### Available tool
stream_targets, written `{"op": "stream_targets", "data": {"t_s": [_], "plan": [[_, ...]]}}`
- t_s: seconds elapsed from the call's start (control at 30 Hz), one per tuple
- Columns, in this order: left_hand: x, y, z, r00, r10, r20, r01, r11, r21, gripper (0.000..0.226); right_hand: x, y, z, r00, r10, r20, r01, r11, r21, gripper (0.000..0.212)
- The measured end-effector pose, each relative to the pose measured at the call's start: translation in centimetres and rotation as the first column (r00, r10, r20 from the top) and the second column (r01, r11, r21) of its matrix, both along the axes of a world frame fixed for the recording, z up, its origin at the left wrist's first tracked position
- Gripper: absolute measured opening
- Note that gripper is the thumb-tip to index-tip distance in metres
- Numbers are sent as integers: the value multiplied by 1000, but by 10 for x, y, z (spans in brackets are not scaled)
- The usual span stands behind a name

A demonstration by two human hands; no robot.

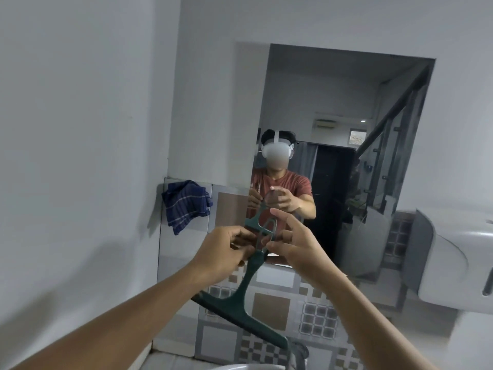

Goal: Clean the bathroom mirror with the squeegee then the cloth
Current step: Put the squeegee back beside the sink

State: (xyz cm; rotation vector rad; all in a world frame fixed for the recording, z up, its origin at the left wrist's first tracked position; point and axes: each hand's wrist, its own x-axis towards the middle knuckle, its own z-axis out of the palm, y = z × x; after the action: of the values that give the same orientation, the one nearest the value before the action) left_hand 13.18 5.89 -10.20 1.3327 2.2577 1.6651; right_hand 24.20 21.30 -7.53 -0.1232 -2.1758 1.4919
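Observation:
A dark green squeegee (241, 297) hangs blade-down in front of the tiled wall, its looped handle at the top. My left hand (221, 249) grips the handle from the left. My right hand (290, 241) pinches the handle loop from the right, with the index finger raised. The frameless mirror (346, 102) is on the wall straight ahead and shows a person in a red shirt with a headset. A blue checked cloth (185, 202) is draped over the top edge of the tiled section, left of the mirror.
A white wall-mounted dispenser (458, 263) juts out at the right. Patterned grey and brown tiles (269, 305) cover the lower wall. A white basin rim (248, 367) and a dark tap (298, 351) show at the bottom edge. A plain white wall closes the left side.

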Motion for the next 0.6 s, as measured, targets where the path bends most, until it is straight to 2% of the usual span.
{"op": "stream_targets", "data": {"t_s": [0.2, 0.47, 0.6], "plan": [[-16, -18, -7, 999, -32, 2, 32, 999, 30, 47, -19, -12, -10, 997, 68, -34, -70, 997, -45, 58], [-39, -30, -37, 999, 40, 35, -42, 997, 61, 46, -62, -20, -51, 994, 99, -38, -103, 987, -121, 59], [-59, -34, -56, 991, 87, 99, -92, 995, 42, 45, -85, -25, -75, 990, 139, -16, -140, 975, -175, 59]]}}
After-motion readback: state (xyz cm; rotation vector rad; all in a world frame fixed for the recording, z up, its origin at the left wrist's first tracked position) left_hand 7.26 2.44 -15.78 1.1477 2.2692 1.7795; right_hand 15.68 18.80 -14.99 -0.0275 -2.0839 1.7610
